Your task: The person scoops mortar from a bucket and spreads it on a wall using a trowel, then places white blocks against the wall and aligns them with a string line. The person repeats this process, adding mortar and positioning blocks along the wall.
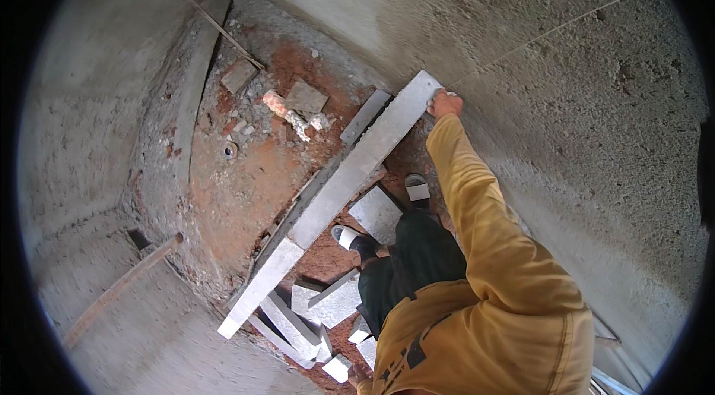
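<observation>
A long, pale grey strip of straight blocks (pixel 357 156) runs diagonally across the dirt floor to the right-hand wall. My right hand (pixel 445 103), at the end of a yellow sleeve, has its fingers closed on the upper end of the strip. My left hand (pixel 359 378) shows only partly at the bottom, beside a small white block piece (pixel 337 369); its grip is hidden. Several cut white slabs and offcuts (pixel 290 324) lie around my feet, and a square white piece (pixel 376 214) rests near my sandals (pixel 417 188).
Rough plastered walls (pixel 581 74) enclose the space. Beyond the strip are rubble, flat tiles (pixel 306 95), a whitish lumpy object (pixel 294 119) and a small round ring (pixel 230 150). A wooden pole (pixel 126 283) leans at lower left; a thin stick (pixel 201 11) stands at upper left.
</observation>
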The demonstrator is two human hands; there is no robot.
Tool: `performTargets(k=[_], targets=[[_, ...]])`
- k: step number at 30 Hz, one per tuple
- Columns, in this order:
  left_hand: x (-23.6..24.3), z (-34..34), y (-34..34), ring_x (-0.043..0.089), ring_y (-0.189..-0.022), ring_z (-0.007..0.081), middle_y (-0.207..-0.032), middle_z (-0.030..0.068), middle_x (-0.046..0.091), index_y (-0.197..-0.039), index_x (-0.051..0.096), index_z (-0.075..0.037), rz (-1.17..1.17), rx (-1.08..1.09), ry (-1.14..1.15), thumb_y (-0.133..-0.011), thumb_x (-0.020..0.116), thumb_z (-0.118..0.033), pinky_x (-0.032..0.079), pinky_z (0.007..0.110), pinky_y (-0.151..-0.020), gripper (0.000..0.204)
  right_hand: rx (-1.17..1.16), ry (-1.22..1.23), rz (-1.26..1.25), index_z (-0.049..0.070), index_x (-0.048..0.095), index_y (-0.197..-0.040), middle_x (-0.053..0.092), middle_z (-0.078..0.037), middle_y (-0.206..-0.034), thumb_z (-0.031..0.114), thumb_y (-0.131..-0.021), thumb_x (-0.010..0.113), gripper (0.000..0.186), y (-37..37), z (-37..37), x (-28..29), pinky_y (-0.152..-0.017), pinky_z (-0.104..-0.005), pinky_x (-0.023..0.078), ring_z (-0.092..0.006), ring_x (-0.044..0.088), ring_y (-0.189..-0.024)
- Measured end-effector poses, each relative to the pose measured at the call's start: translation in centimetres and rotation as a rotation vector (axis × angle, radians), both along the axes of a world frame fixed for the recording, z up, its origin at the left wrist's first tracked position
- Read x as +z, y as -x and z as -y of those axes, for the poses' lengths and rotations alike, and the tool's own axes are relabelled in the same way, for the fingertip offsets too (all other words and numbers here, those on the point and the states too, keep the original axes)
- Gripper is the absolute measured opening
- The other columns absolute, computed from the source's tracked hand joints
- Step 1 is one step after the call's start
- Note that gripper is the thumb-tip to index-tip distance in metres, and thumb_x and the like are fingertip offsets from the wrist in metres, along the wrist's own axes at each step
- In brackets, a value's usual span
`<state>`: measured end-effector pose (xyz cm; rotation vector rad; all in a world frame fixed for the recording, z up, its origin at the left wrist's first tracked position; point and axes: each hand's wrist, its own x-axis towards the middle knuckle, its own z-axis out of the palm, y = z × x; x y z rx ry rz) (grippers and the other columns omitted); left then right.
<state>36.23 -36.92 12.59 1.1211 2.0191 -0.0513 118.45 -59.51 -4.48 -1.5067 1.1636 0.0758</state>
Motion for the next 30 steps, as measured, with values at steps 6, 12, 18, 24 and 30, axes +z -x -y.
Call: performTargets(k=[6,12,18,24,30], targets=[[-2.5,-1.2,-0.8,0.058,-0.057,0.0196,-0.074,0.0097,0.061,-0.09,0.059,0.001,0.133,-0.247,-0.161,-0.088,0.061,-0.027,0.047,0.03,-0.047,0.029,-0.043,-0.101,-0.018,-0.005,0.056,-0.085,0.063,-0.013,-0.071,0.017,-0.089,0.055,0.022,-0.7,-0.2,0.4,-0.044,-0.0304,0.052,-0.0193,0.062,-0.055],[-0.5,-1.6,-0.7,0.061,-0.061,0.0213,-0.081,0.013,0.065,-0.095,0.059,0.004,-0.076,-0.175,-0.063,-0.088,0.061,-0.028,0.048,0.031,-0.049,0.034,-0.046,-0.098,0.047,-0.005,0.059,-0.078,0.062,-0.013,-0.068,0.017,-0.087,0.055,0.024,0.0,0.0,0.7,-0.042,-0.0328,0.047,-0.021,0.06,-0.051],[-0.1,-1.9,-0.9,0.062,-0.062,0.0237,-0.086,0.015,0.064,-0.102,0.057,0.004,-0.056,-0.255,-0.029,-0.087,0.061,-0.03,0.051,0.034,-0.051,0.037,0.054,-0.014,0.052,-0.004,0.061,-0.079,0.062,-0.014,-0.069,0.022,-0.083,0.059,0.026,0.2,0.6,-0.8,-0.044,-0.0349,0.045,-0.0224,0.06,-0.052],[0.1,-2.9,-1.5,0.062,-0.064,0.0254,-0.084,0.0141,0.063,-0.103,0.055,0.003,-0.011,-0.126,0.007,-0.086,0.06,-0.029,0.053,0.035,-0.054,0.036,0.045,0.089,0.004,-0.005,0.062,-0.079,0.064,-0.016,-0.073,0.026,-0.08,0.062,0.031,-0.1,0.4,-2.4,-0.053,-0.0396,0.047,-0.0257,0.062,-0.057],[2.6,-5.7,-5.0,0.061,-0.062,0.0239,-0.083,0.0128,0.061,-0.102,0.056,0.003,-0.061,-0.355,0.044,-0.086,0.057,-0.027,0.052,0.034,-0.052,0.034,-0.018,0.024,-0.053,-0.007,0.063,-0.087,0.067,-0.02,-0.082,0.026,-0.079,0.061,0.034,0.2,0.1,-2.3,-0.071,-0.0415,0.048,-0.0324,0.066,-0.078]])
